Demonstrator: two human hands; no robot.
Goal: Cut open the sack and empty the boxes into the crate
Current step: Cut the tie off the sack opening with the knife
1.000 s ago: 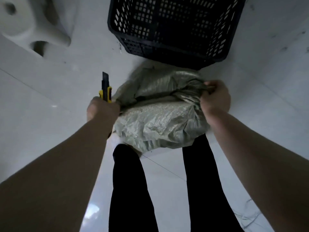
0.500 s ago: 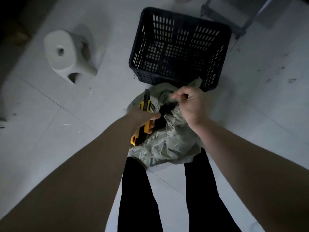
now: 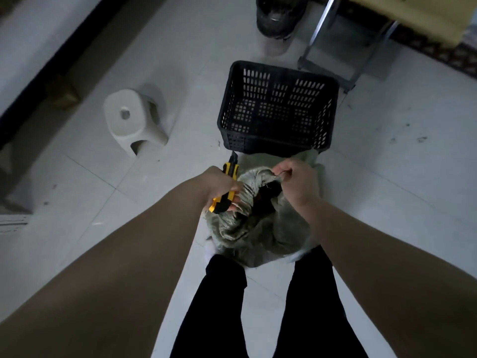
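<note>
I stand over the sack (image 3: 258, 233), which lies on the pale tiled floor (image 3: 103, 189) just in front of my legs (image 3: 222, 306) in black trousers. It is a grey-green woven sack, and its upper part is gathered in folds around a dark opening; what is inside I cannot tell. My left hand (image 3: 219, 184) is at the 9 o'clock side of this opening. Its fingers are curled round the yellow and black utility knife (image 3: 222, 202), whose blade end points to 12 o'clock, toward the crate (image 3: 273, 144), and its fingertips lie against the gathered cloth. My right hand (image 3: 300, 184) is at the 2 o'clock side of the opening. It is closed, and it pinches the edge of the sack between thumb and fingers and holds it up. The black crate with slotted walls stands on the floor at 12 o'clock from the sack, and the far edge of the sack touches its near wall. A small white stool (image 3: 129, 117) stands at 10 o'clock, well apart from the sack. Behind the crate, at 1 o'clock, is a grey metal frame (image 3: 335, 47).
</note>
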